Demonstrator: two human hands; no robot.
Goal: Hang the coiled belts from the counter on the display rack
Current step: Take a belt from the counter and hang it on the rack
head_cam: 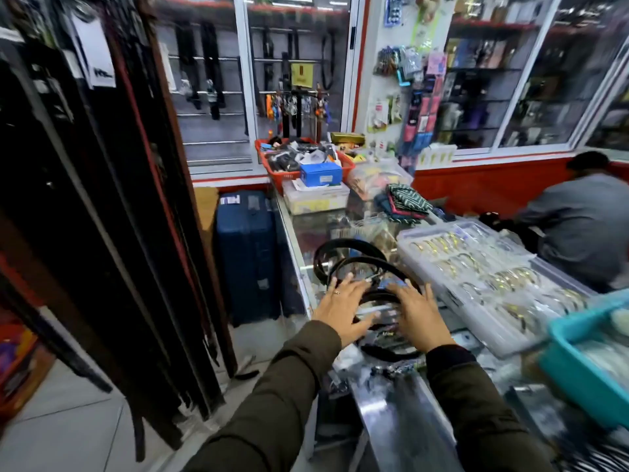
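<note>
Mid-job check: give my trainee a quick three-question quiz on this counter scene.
1. True or false: both hands are spread open over the coiled belts.
2. Which hand wears a ring?
3. The clear compartment tray lies on which side of the belts: A) wearer's left, B) wearer's right?

Key:
1. True; left hand and right hand have open fingers, nothing gripped.
2. Left.
3. B.

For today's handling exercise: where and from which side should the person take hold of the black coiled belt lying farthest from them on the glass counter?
Grip the black coiled belt at its near arc, coming from above. It lies as an open loop on the glass counter, so fingers can likely hook inside the ring. Both the left hand and right hand hover open, just short of it.
</note>
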